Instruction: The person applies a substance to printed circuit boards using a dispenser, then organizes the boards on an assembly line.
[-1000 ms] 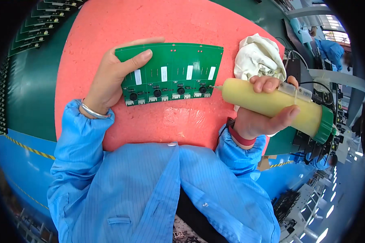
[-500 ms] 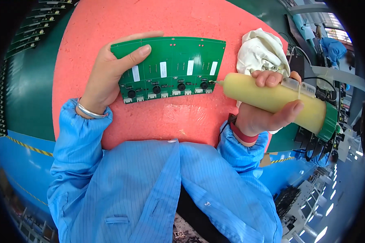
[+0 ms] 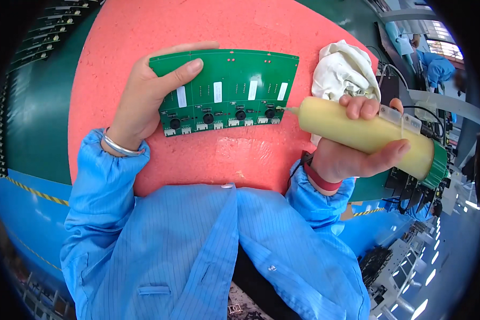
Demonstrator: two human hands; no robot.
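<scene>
My left hand (image 3: 154, 85) grips a green circuit board (image 3: 234, 74) by its left end, thumb on the face and the other fingers mostly hidden behind. The board is tilted up toward me over the pink mat. Along its lower edge run black round buzzers (image 3: 240, 114) and white connectors (image 3: 233, 122); white labels sit above them. My right hand (image 3: 357, 144) is wrapped around a squeeze bottle (image 3: 352, 122) of yellowish content with a green cap at its rear. The bottle's thin nozzle (image 3: 287, 109) points left, its tip at the components beside the rightmost buzzer.
A crumpled white cloth (image 3: 346, 72) lies right of the board on the pink mat (image 3: 240, 160). Racked circuit boards (image 3: 48, 40) line the far left of the green table (image 3: 37, 117). Dark equipment and cables stand at the right, and another person in blue (image 3: 437, 66) is at the far right.
The board in my left hand has shifted very slightly right. My right hand and the bottle have also moved slightly right, with the nozzle tip staying by the rightmost buzzer.
</scene>
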